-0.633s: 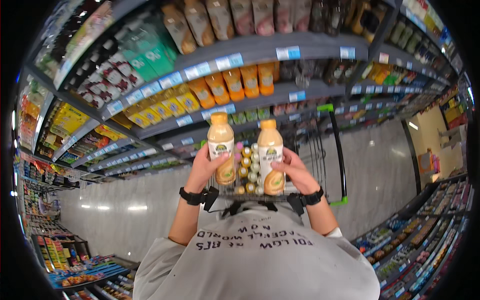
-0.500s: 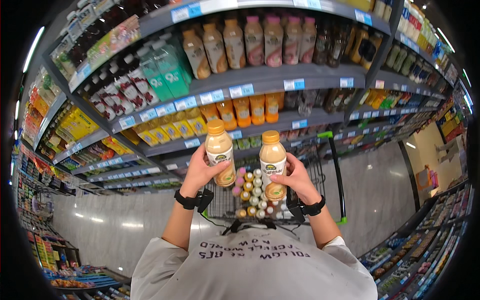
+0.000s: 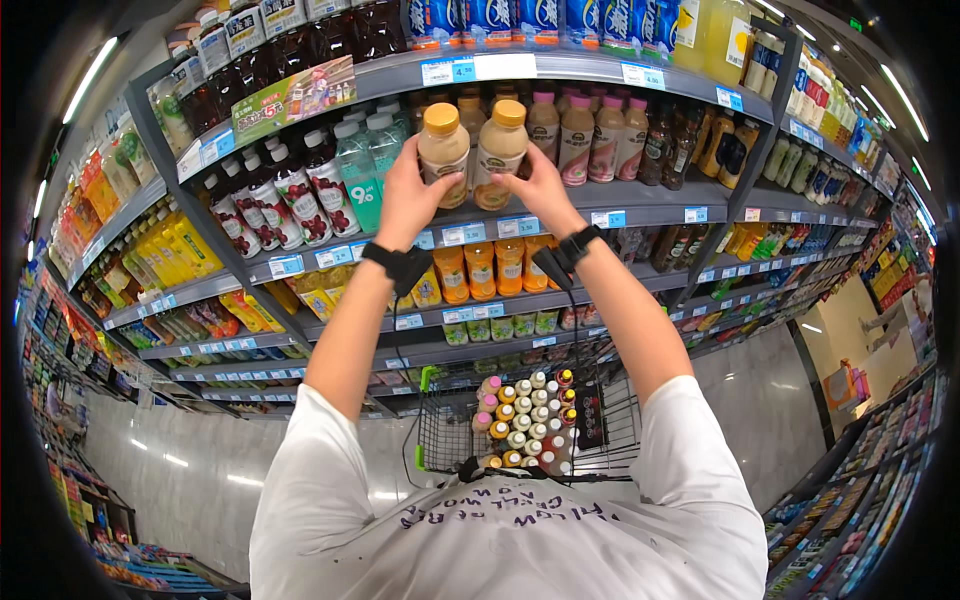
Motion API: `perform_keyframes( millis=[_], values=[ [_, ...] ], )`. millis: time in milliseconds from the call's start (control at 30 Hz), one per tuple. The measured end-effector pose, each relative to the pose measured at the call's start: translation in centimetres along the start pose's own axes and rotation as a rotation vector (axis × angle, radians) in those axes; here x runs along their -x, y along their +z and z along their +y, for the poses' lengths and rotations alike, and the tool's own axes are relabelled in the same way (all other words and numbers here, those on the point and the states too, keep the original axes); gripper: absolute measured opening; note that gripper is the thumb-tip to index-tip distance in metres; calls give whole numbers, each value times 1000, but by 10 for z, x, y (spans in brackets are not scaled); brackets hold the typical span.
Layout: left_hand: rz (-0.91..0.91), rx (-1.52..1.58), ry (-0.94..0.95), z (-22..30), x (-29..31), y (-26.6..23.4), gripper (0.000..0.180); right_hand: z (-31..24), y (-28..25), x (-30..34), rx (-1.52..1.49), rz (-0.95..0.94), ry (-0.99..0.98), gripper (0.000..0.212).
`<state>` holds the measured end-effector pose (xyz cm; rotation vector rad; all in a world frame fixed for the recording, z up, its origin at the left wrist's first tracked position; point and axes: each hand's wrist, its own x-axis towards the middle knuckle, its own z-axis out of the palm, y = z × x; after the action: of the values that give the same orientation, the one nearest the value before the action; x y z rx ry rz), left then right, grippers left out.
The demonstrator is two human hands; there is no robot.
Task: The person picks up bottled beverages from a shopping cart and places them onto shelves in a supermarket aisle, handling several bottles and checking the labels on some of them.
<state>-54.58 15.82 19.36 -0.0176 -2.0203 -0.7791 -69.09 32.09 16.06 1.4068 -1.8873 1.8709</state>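
Note:
My left hand (image 3: 412, 200) grips a yellow-capped bottle of beige drink (image 3: 442, 150) in front of the upper-middle shelf. A matching bottle of beige drink (image 3: 501, 148) is in my right hand (image 3: 545, 195), upright and close beside the first. Both arms reach forward, and each wrist wears a black strap with a small device. Behind the two bottles, more yellow-capped bottles (image 3: 470, 108) are partly hidden. To their right stand pink-capped bottles (image 3: 577, 140); teal bottles (image 3: 356, 165) are to the left. Whether the held bottles touch the shelf I cannot tell.
Below my arms is a wire shopping cart (image 3: 432, 440) with several capped bottles (image 3: 520, 415) inside. Orange juice bottles (image 3: 481, 272) line the shelf under my hands. Blue packages (image 3: 490, 22) stand above. Price-tag strips (image 3: 462, 235) run along the shelf edges. Grey floor (image 3: 740, 375) shows right of the cart.
Both hands have moved forward and up from over the cart to the shelf, each with its bottle. The two bottles are closer together, and the view has shifted.

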Motion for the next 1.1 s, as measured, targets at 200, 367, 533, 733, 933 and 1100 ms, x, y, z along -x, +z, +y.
perform_keyframes(
  millis=[200, 367, 533, 733, 933, 1100],
  values=[
    [104, -76, -33, -63, -1, 41, 59, 60, 29, -22, 34, -3, 65, 66],
    [59, -27, -112, -75, 0, 42, 57, 67, 40, -27, 60, 37, 88, 59],
    [-160, -491, -288, -61, -6, 38, 52, 68, 37, -23, 168, 42, 45, 52],
    [-202, -665, -106, -77, 10, 21, 35, 83, 43, -18, 321, -2, -39, 53],
    [-159, -739, -71, -69, 47, 14, 33, 80, 47, -19, 271, -44, 17, 49],
    [-272, -292, -116, -53, 163, -2, 21, 51, 41, 43, 307, 291, -110, 47]
  ],
)
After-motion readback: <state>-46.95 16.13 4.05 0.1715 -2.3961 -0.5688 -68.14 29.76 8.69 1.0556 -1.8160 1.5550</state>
